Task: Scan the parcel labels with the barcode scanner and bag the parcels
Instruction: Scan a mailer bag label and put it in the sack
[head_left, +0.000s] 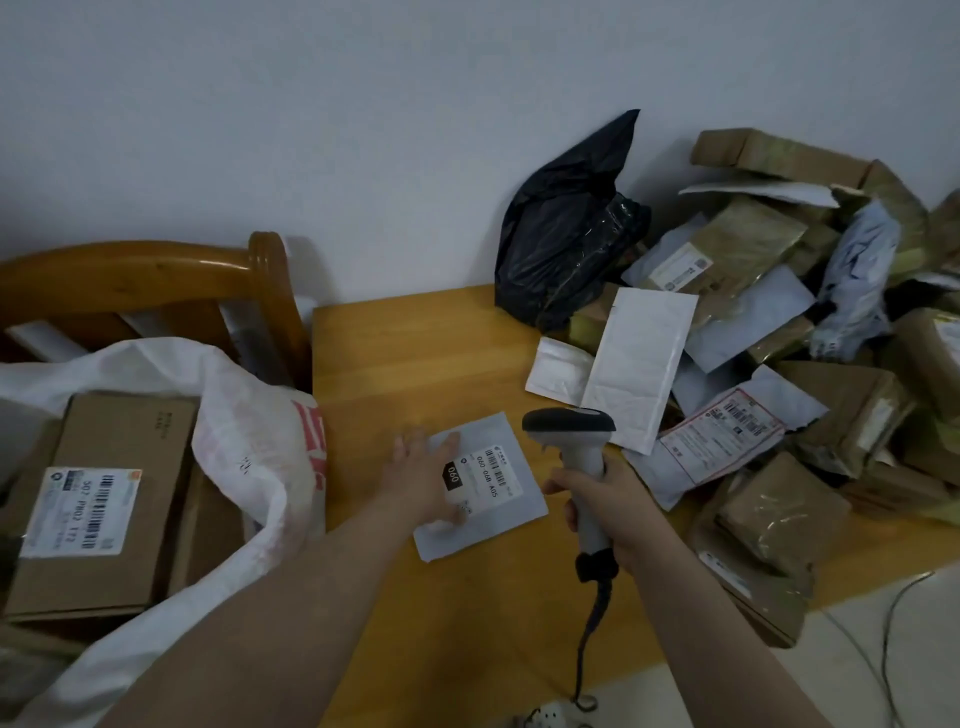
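A flat white parcel (506, 501) with a printed barcode label lies on the wooden table (415, 358), label up. My left hand (423, 475) rests flat on its left part, fingers spread. My right hand (605, 501) grips the handle of a grey and white barcode scanner (571, 431), whose head hangs just right of the label. Its cable runs down toward the floor. At the left a white woven bag (249, 457) stands open with brown cardboard boxes (111, 499) inside.
A heap of brown and white parcels (810, 374) covers the table's right side. A black plastic bag (566, 234) leans on the wall behind. A wooden chair back (156, 275) stands behind the white bag. Pale floor with cables shows at lower right.
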